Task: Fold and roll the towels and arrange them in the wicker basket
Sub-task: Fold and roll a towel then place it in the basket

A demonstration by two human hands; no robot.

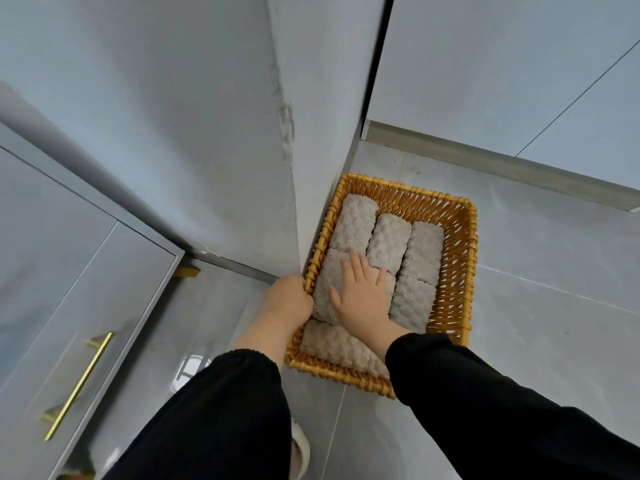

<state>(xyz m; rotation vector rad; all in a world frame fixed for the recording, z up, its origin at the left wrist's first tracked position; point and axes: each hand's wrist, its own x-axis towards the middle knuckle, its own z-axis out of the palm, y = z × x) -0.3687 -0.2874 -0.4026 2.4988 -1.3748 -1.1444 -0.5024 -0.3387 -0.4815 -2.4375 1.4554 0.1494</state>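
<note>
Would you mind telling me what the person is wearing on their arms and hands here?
Both arms are in black long sleeves of soft, matte fabric with gathered cuffs: the left sleeve ends partway up the forearm, the right sleeve nearer the wrist. The left hand and right hand are bare: no gloves, and no rings or watch show.

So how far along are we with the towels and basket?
Nearly done. Several rolled towels already fill the wicker basket in rows. In hand: the left hand grips its rim while the right hand presses flat on a middle roll. Left: no loose towel is in view, so probably only tidying.
</note>
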